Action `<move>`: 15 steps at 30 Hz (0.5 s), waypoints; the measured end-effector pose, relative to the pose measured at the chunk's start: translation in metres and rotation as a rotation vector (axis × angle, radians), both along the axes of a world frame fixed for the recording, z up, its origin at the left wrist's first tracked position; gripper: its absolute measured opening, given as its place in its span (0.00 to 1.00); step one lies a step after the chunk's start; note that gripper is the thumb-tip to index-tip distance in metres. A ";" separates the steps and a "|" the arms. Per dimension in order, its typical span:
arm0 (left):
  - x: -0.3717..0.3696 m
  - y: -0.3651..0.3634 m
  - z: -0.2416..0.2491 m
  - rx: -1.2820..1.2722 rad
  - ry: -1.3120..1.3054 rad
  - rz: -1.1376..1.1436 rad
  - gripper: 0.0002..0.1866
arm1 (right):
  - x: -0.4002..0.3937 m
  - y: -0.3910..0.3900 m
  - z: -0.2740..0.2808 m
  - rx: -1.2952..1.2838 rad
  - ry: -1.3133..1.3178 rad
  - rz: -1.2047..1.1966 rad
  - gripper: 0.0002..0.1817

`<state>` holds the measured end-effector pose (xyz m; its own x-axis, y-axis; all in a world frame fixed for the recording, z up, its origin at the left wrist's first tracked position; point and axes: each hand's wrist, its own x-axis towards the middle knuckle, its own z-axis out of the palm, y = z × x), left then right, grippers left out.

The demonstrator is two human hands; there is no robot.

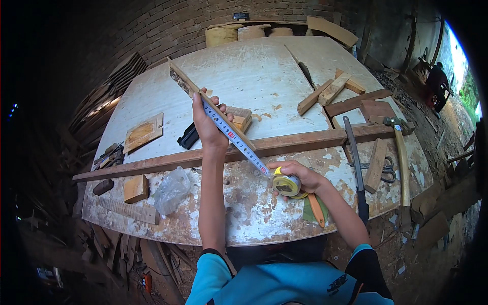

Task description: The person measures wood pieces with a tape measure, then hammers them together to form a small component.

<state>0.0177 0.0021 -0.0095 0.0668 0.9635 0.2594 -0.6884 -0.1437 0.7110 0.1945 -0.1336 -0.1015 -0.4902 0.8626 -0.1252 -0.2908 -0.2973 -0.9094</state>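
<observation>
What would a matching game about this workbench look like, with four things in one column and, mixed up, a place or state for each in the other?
Things:
1. Tape measure
2. Bag
3. Hammer
4. Wood strip

Places or states:
A. Lying toward the right end of the table
B. Held in the left hand
C. Held in the right hand, blade pulled out
D. Crumpled and see-through

Pairs: 1-C, 2-D, 3-A, 4-B
</observation>
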 end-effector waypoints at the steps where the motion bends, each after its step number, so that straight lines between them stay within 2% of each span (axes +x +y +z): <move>1: 0.000 0.000 0.001 0.007 -0.005 -0.008 0.24 | 0.001 0.001 -0.003 -0.015 0.014 0.014 0.36; 6: -0.001 -0.004 0.005 0.023 -0.010 -0.041 0.24 | 0.000 -0.002 -0.002 -0.137 0.094 0.049 0.34; 15: 0.000 -0.006 0.007 0.042 -0.006 -0.048 0.24 | 0.005 0.002 -0.013 -0.144 0.170 0.101 0.35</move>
<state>0.0181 -0.0042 -0.0027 0.1115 0.9473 0.3002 -0.6992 -0.1398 0.7011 0.1992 -0.1318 -0.1141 -0.5979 0.7871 -0.1516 -0.3983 -0.4559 -0.7960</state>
